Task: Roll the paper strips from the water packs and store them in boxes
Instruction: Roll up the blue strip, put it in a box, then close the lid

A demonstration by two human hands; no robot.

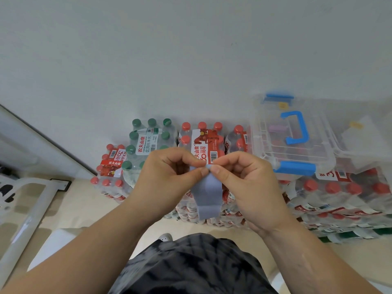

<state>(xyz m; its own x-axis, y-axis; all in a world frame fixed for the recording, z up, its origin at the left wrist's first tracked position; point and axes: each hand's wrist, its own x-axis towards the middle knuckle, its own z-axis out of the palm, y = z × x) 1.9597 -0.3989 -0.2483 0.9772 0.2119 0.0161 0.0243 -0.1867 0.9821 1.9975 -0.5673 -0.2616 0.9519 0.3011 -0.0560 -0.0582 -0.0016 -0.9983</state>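
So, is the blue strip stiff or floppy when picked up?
Probably floppy: the strip hangs limp and curved below the pinch of the left hand and right hand. Likely light, as fingertips alone hold it.

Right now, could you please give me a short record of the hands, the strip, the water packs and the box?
left hand: pinches the top end of the strip
right hand: pinches the same end, fingertips meeting the left's
strip state: blue-grey, hangs down between the hands, mostly unrolled
packs: red-capped pack behind the hands, green-capped pack to its left
box: clear, blue handle, sits on packs at the right
task stage: rolling barely begun, strip not yet stored
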